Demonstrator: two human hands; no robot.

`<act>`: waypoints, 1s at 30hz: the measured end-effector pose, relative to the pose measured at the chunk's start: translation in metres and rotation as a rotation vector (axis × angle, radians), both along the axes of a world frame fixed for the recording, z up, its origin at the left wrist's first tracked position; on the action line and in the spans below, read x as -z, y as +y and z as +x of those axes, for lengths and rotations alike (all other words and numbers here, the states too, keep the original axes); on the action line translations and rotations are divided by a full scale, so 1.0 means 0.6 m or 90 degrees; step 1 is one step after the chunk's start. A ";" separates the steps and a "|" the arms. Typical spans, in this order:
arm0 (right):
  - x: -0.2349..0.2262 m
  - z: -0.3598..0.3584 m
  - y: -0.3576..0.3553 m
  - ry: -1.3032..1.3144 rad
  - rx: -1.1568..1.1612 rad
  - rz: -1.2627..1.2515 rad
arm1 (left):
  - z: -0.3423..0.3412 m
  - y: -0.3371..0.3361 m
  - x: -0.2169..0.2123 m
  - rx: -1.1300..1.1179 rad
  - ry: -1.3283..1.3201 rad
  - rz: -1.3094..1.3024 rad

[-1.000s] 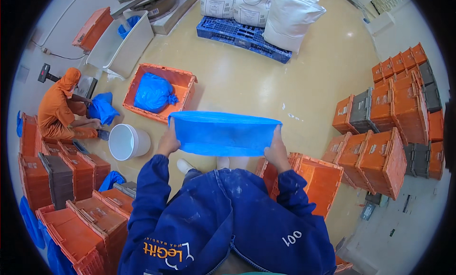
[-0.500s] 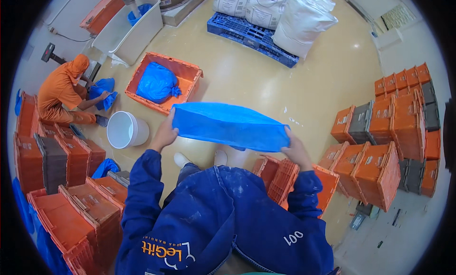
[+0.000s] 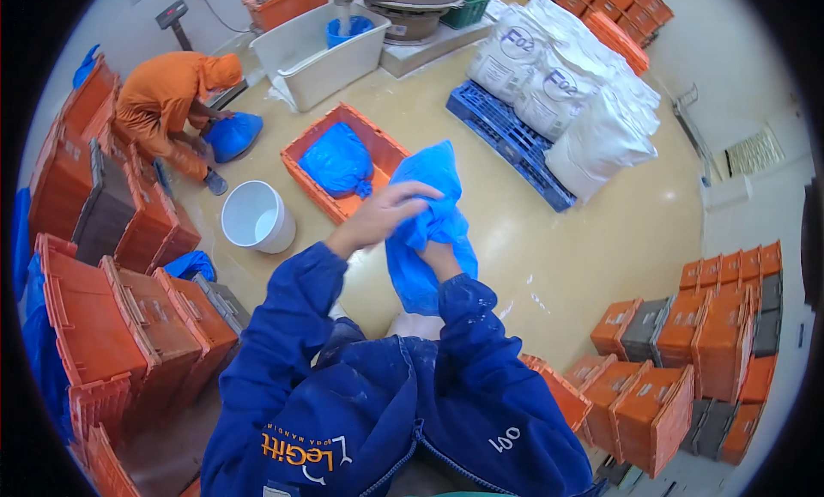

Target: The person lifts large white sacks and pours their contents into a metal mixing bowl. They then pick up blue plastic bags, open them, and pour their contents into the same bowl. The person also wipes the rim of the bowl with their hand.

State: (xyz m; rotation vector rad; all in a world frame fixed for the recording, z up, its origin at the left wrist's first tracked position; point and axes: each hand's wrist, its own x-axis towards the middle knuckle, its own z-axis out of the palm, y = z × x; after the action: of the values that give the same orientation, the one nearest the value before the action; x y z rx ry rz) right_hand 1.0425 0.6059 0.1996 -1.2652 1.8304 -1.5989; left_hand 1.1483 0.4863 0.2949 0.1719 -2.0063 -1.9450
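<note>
A blue plastic bag (image 3: 438, 171) hangs bunched and creased in front of me, its lower part (image 3: 412, 278) drooping above the floor. My left hand (image 3: 386, 212) grips the bag's gathered middle from the left, fingers lying across the plastic. Lower down, my right hand (image 3: 441, 258) is closed on the bag, its fingers partly covered by the folds. Just beyond the bag stands an orange crate (image 3: 388, 145) containing a filled, tied blue bag (image 3: 336, 160). A white bucket (image 3: 257, 217) is on the floor left of my hands.
At the left, a person in orange (image 3: 163, 102) bends over another blue bag (image 3: 233, 136). Stacked crates (image 3: 103, 325) line the left side, with more crates (image 3: 639, 407) at the right. White sacks (image 3: 592, 128) rest on a blue pallet (image 3: 506, 141). A white tub (image 3: 322, 68) stands at the back.
The bag, stretched wide between both hands before, is now bunched upright. My hands have come together. The view has shifted, and the person in orange has a blue bag lower on the floor.
</note>
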 end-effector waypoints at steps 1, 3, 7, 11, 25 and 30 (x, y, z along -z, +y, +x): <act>-0.055 0.013 -0.022 0.054 -0.012 0.085 | 0.055 -0.039 0.024 -0.057 0.049 0.111; -0.098 0.038 -0.063 0.141 -0.047 0.157 | 0.118 -0.072 0.071 -0.183 0.099 0.135; -0.113 0.152 -0.134 0.172 -0.101 0.043 | 0.186 -0.043 0.142 -0.244 0.111 -0.432; -0.003 0.337 -0.223 0.551 0.254 0.088 | 0.171 -0.020 0.193 -0.444 0.036 -0.323; -0.239 0.446 -0.386 0.196 -0.540 0.009 | 0.539 -0.349 0.356 -0.767 -0.081 -0.123; -0.088 0.162 -0.485 0.404 -0.041 0.197 | 0.667 -0.423 0.344 -0.893 -0.037 0.047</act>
State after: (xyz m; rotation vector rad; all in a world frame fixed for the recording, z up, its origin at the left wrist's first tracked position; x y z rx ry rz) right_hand 1.1396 0.3149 0.2525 -1.7816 2.2518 -0.8728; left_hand 1.5483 0.2325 0.0883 1.2440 -1.1385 -1.0303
